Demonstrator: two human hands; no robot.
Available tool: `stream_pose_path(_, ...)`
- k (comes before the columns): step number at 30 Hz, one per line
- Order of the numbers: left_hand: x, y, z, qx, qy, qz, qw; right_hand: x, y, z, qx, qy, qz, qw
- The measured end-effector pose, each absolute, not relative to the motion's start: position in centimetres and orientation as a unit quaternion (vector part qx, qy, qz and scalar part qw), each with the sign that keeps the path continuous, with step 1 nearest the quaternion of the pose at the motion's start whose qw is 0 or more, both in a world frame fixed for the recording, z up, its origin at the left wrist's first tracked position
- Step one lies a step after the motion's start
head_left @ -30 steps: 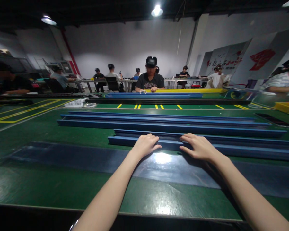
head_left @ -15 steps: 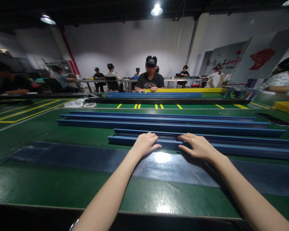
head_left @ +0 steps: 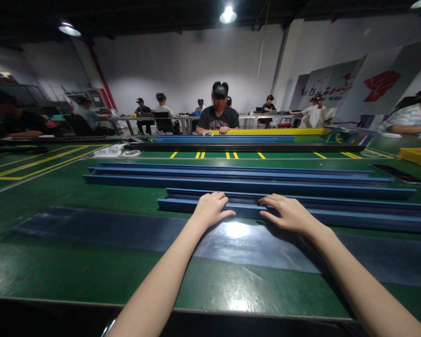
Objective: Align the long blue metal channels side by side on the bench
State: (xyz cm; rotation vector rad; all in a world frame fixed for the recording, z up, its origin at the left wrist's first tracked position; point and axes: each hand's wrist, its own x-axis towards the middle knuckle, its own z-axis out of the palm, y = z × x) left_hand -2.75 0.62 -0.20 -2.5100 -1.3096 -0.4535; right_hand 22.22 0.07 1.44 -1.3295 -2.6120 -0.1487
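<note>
The nearest blue channel profile, long and U-shaped, lies across the table in front of me. My left hand grips its near wall, fingers hooked over the top edge and thumb against the front side. To the right, my right hand holds the same wall in much the same way, its fingertips reaching into the channel. A gap of bare profile shows between the two thumbs. Under my wrists a long, shiny clear sheet lies flat on the green tabletop.
More blue profiles lie parallel just beyond. A phone rests at the right, near a yellow tray. Farther off are a black bar, a yellow profile and a white tray. A person sits opposite.
My left hand has shifted very slightly on the profile. My right hand and the profile look the same.
</note>
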Motion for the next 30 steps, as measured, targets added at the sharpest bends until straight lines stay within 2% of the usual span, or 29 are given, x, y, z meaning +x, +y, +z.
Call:
stream_pose_path(16,-3.3,0.6,0.8,-0.865,-0.47,-0.142,0.101,21.7,0.0,1.6,-0.441,-0.889,-0.035,0.114)
stream_pose_path(24,-3.8,1.1,0.5,-0.893,-0.414,-0.115,0.132,21.1,0.3,1.1,-0.436,-0.893,-0.024,0.112)
stream_pose_path(30,-5.2,1.2,0.1,-0.918,-0.367,-0.109,0.107,21.0,0.4,1.3,-0.443,-0.888,0.013,0.125)
